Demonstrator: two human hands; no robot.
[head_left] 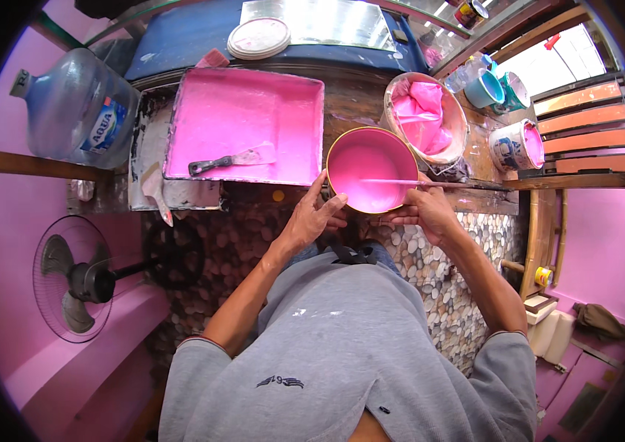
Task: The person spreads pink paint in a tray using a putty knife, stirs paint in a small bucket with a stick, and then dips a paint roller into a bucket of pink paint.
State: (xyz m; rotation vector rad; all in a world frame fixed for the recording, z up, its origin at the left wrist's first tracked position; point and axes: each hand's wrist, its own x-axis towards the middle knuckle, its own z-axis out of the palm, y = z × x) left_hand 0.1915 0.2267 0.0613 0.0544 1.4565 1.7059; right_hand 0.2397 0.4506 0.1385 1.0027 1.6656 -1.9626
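Left hand: the left hand [311,215] grips the near left rim of a round can of pink paint [371,169], fingers curled onto the rim, thumb raised along its outside
Right hand: the right hand [421,208] is clenched around the near end of a thin stick [401,181] that lies across the paint surface
Paint can: stands at the near edge of the wooden counter [349,110], right of centre
Tray: a wide tray [246,125] coated in pink sits just left of the can, with a putty knife [233,158] lying near its front edge
Bucket: a bucket lined with pink plastic [425,118] stands just behind the can, to its right
Far left: a large clear water jug [77,110] lies on its side
Floor: a standing fan [73,278] is at lower left
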